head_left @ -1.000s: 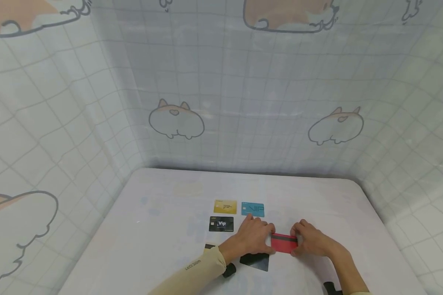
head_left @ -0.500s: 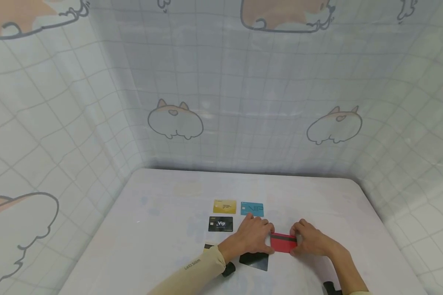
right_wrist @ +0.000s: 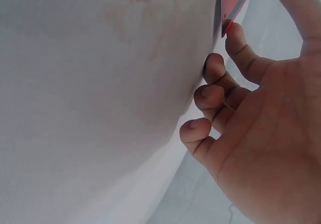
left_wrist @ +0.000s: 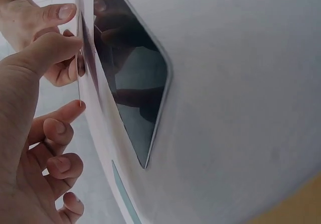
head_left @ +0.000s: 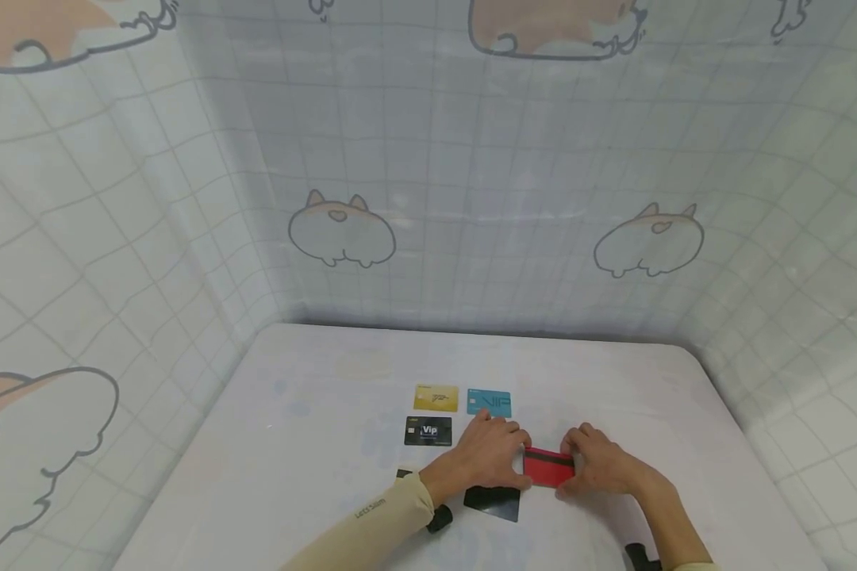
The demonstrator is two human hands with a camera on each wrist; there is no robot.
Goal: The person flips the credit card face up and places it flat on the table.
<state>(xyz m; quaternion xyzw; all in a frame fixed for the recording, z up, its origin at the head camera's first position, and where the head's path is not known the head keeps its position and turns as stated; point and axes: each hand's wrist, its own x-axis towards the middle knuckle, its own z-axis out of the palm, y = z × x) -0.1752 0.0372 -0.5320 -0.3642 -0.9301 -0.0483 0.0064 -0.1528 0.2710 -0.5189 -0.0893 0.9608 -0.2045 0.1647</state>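
Observation:
Both hands hold a red card (head_left: 548, 472) with a dark magnetic stripe near its far edge. My left hand (head_left: 491, 454) pinches its left end between thumb and index finger, the other fingers spread beyond it. At the right end, my right hand (head_left: 600, 464) grips it with thumb and index finger; in the right wrist view a corner of the red card (right_wrist: 233, 3) meets the index fingertip. A glossy black card (head_left: 493, 503) lies just in front of the left hand, partly covered by it. The left wrist view shows this black card (left_wrist: 138, 73) reflecting the hands.
Beyond the left hand lie a yellow card (head_left: 436, 398), a blue card (head_left: 489, 402) and a black "Vip" card (head_left: 428, 431) on the white table (head_left: 314, 444). Another card (head_left: 404, 473) is mostly hidden by the left sleeve (head_left: 371, 527). A patterned curtain (head_left: 471, 182) encloses the table.
The right thumb has shifted slightly left along the red card's near edge, and the card looks slightly more tilted. Otherwise both hands stay nearly in place.

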